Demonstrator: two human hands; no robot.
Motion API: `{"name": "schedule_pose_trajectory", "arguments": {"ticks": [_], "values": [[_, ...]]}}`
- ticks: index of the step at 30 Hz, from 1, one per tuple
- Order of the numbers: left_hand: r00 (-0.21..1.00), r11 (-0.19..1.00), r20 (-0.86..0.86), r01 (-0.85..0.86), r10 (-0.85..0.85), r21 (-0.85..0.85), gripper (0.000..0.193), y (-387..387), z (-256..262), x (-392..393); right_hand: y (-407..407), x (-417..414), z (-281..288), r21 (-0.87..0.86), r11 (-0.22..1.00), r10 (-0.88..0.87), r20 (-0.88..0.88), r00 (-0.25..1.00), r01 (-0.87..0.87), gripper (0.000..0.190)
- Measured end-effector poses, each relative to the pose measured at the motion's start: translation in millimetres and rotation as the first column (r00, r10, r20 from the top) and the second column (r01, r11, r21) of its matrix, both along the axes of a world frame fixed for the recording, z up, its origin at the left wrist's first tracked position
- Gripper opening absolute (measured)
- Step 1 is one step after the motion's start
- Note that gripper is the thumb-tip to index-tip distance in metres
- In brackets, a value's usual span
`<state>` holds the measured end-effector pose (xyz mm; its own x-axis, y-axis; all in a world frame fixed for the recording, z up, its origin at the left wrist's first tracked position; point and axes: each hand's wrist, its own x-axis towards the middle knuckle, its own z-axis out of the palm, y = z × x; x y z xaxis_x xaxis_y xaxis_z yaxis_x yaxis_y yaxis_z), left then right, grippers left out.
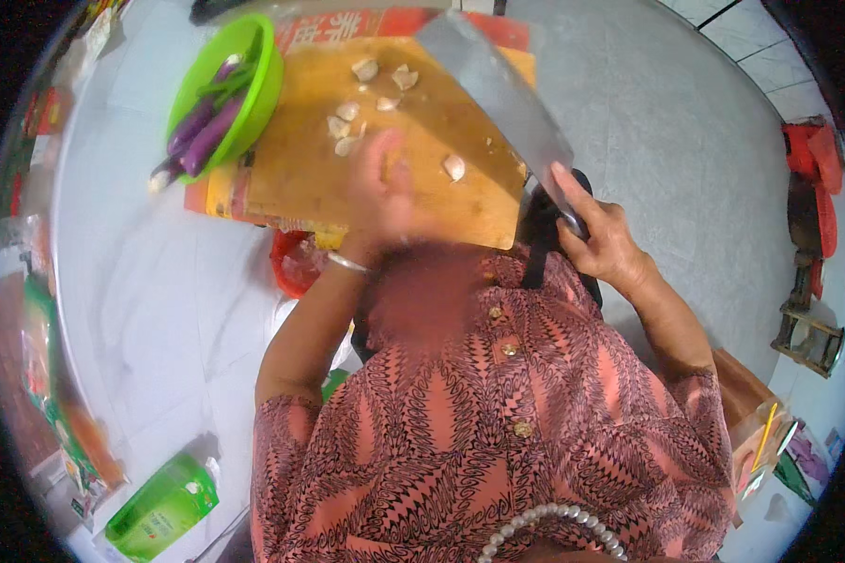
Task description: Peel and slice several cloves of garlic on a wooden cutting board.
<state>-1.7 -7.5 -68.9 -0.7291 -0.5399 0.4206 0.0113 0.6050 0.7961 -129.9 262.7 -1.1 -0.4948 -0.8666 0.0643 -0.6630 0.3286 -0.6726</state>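
My right hand [602, 236] grips the handle of a wide-bladed cleaver [507, 98], its blade slanting up and left above the right part of a wooden cutting board [422, 211]. My left hand [387, 186], wearing a silver bangle at the wrist, is blurred over the middle of the board; whether it holds anything cannot be made out. Several garlic cloves [365, 69] lie on the board beyond and beside that hand. A single clove [454, 167] lies apart, between the left hand and the cleaver.
A green plastic bowl [271, 91] with purple eggplants [215, 134] and green peppers stands at the board's left. Below the board is a red container [292, 264]. A green package [162, 510] lies at lower left, and a small wooden stool [810, 341] stands at the far right.
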Motion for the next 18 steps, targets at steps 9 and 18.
{"name": "schedule_pose_trajectory", "arguments": {"ticks": [9, 18], "values": [[0.99, 0.988, -0.083, -0.106, 0.116, 0.114, 0.025, -23.7, -4.1, 33.2, -0.3, 6.7, -18.2, 0.461, 0.86, 0.337, -0.188, 0.923, -0.22, 0.079], [0.989, 0.941, 0.077, -0.095, 0.127, -0.323, 0.033, -6.3, 18.1, 26.9, -2.8, 0.9, 10.7, -0.106, 0.992, 0.115, 0.448, 0.887, -0.075, 0.072]]}}
